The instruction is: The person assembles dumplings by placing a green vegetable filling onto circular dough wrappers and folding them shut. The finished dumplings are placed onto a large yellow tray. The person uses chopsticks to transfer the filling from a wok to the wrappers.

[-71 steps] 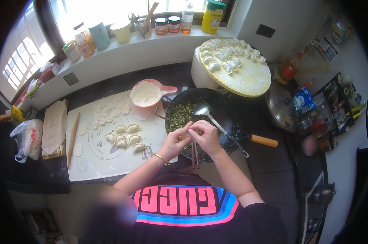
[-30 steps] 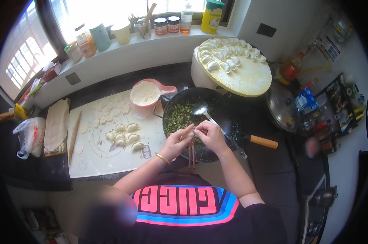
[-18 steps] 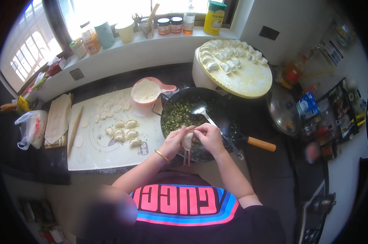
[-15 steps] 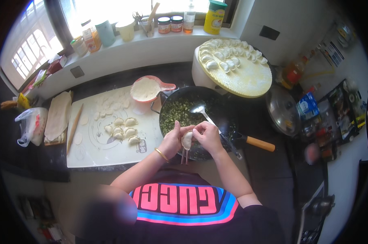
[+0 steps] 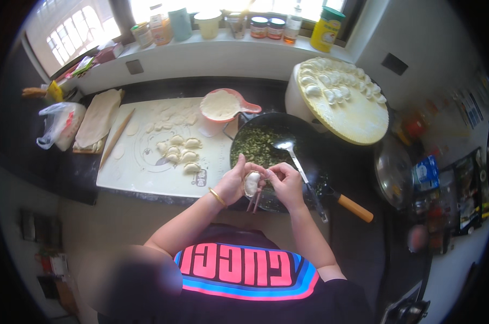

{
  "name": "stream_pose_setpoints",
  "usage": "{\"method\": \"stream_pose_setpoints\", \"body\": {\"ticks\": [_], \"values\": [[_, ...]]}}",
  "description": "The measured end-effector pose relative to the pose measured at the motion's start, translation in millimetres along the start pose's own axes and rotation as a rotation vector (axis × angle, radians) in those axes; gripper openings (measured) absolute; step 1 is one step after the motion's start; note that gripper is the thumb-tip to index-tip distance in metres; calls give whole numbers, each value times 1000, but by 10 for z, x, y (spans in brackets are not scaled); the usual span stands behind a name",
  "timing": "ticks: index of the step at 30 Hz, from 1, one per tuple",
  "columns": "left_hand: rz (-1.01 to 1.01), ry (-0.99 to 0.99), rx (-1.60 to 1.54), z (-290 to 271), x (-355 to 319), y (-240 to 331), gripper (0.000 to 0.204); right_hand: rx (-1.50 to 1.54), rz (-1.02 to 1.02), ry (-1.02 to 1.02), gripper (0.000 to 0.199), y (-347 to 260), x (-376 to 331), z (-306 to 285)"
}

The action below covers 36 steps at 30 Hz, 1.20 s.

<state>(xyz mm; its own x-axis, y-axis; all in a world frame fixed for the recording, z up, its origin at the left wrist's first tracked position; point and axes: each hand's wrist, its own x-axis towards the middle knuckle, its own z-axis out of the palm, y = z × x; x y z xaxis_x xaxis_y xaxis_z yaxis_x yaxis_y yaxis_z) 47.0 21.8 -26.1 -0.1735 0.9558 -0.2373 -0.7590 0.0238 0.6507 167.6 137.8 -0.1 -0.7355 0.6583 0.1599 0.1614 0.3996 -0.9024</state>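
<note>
My left hand (image 5: 232,181) cradles a half-moon dumpling (image 5: 252,183) in its curled fingers, over the near rim of a black wok (image 5: 322,162). The fingertips of my right hand (image 5: 286,182) are pinched together at the dumpling's upper edge. A pair of chopsticks (image 5: 254,203) sticks out just below the dumpling; which hand holds them I cannot tell. Beneath and beyond my hands, the wok holds chopped green filling (image 5: 259,144). A metal spoon (image 5: 283,146) rests in it, its handle slanting over the near right rim.
Left stands a white board (image 5: 142,181) with several dumplings (image 5: 182,154), wrappers (image 5: 169,120) and a rolling pin (image 5: 116,139). Behind it is a red-handled flour bowl (image 5: 220,105). A round yellow tray (image 5: 358,120) of dumplings lies back right. The wok's wooden handle (image 5: 355,208) points right, near a lid (image 5: 390,173).
The view has shifted, so the counter sits further right and the window sill higher. The dumpling has turned to show its rounder side, and my right fingertips have moved toward its upper edge.
</note>
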Motion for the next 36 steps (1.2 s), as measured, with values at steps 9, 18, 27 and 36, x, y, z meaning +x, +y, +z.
{"method": "stream_pose_setpoints", "body": {"ticks": [9, 18, 27, 36], "values": [[48, 311, 739, -1162, -763, 228, 39, 224, -7, -101, 7, -271, -126, 496], [290, 575, 1695, -3249, -1314, 659, 23, -140, -6, -239, 12, -148, -194, 1953], [358, -27, 1627, -3320, -1096, 715, 33, -630, -64, 119, 27, 776, -205, 2973], [483, 298, 1486, -3580, -1018, 1196, 39, -759, -20, 261, 32, 874, -272, 3021]]}}
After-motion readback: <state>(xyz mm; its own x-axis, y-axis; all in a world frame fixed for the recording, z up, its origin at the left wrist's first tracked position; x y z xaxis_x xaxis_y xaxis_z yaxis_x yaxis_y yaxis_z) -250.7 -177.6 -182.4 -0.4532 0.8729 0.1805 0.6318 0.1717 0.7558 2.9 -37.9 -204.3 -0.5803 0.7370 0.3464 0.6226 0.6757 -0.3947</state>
